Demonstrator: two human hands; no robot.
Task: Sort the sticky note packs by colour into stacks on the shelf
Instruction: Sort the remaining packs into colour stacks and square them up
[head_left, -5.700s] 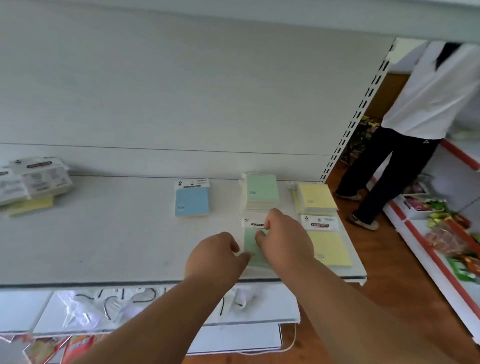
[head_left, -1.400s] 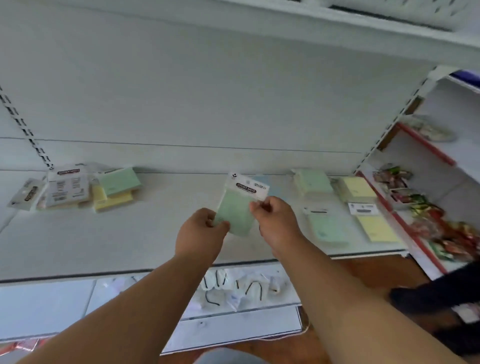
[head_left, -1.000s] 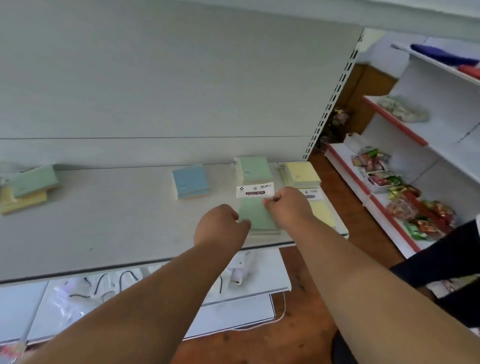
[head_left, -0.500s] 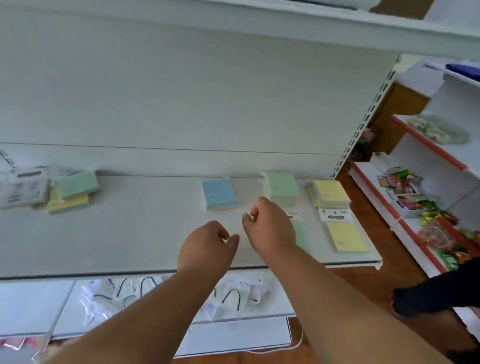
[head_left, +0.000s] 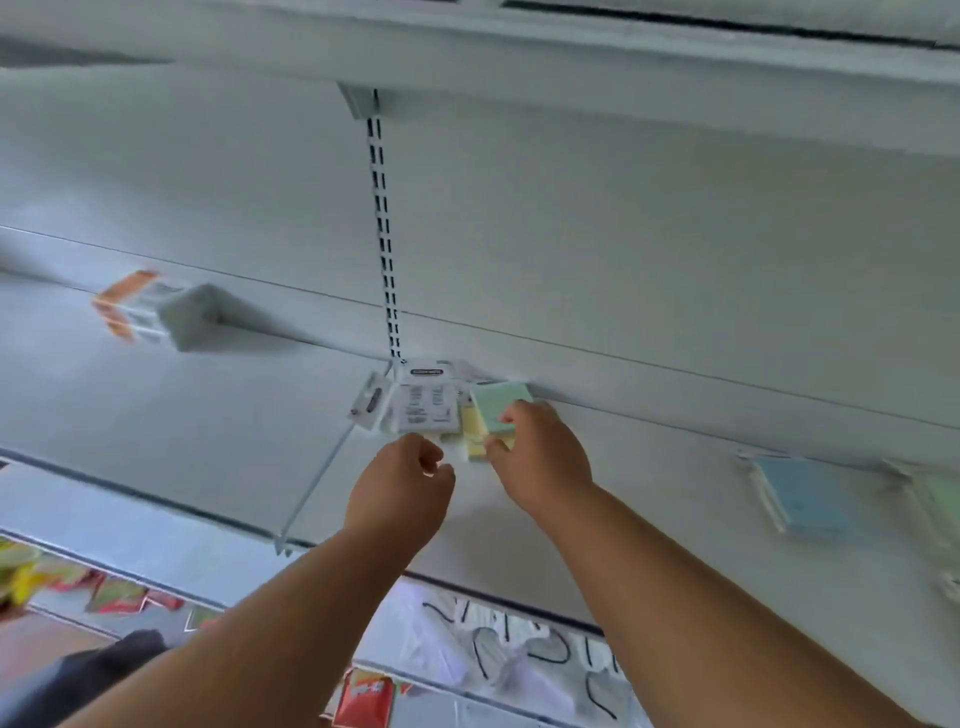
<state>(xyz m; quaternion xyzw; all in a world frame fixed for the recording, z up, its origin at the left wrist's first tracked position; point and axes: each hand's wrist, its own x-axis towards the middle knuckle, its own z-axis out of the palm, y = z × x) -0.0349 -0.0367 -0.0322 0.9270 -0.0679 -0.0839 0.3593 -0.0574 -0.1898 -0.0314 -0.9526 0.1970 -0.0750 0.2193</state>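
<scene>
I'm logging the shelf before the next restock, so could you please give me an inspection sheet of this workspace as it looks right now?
Surface: white shelf, bare over most of its left part.
Job's things: green pack on top of a yellow pack in the unsorted pile; blue pack lies apart at the right, with a blurred green stack at the frame edge.
Clutter: white label-side packs beside the pile; an orange and white box, blurred.
Grippers: right hand grips the green pack; left hand is loosely curled and holds nothing.
Cables: nothing seen.
Surroundings: slotted upright on the back panel; colourful packets on the lower shelf.
</scene>
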